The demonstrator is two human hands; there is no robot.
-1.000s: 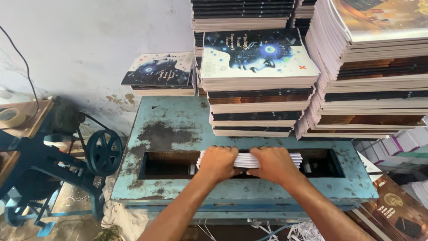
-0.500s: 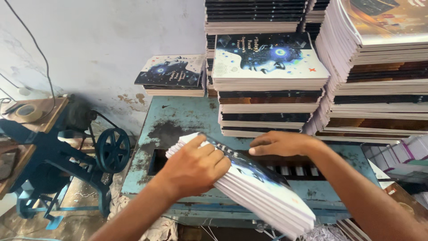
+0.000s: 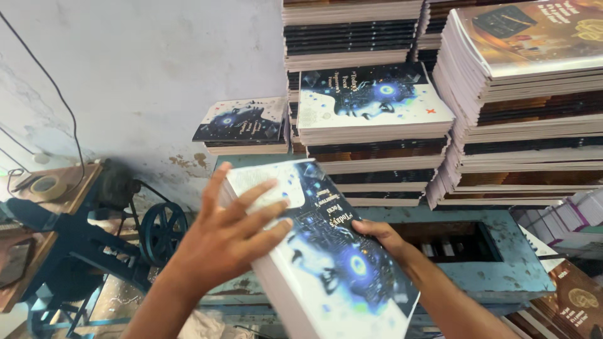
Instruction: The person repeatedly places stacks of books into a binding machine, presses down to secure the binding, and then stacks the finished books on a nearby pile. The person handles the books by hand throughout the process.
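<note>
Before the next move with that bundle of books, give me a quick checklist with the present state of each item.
1. Left hand flat on the bundle of books, fingers spread over the top cover: ok.
2. Right hand at the bundle's right edge: ok; how firm its grip is: cannot tell.
3. Bundle lifted off the blue-green machine table, tilted: ok.
4. Books in the bundle squared up: cannot tell, near end is cut off.
5. Slot in the table free of the bundle: ok.
</note>
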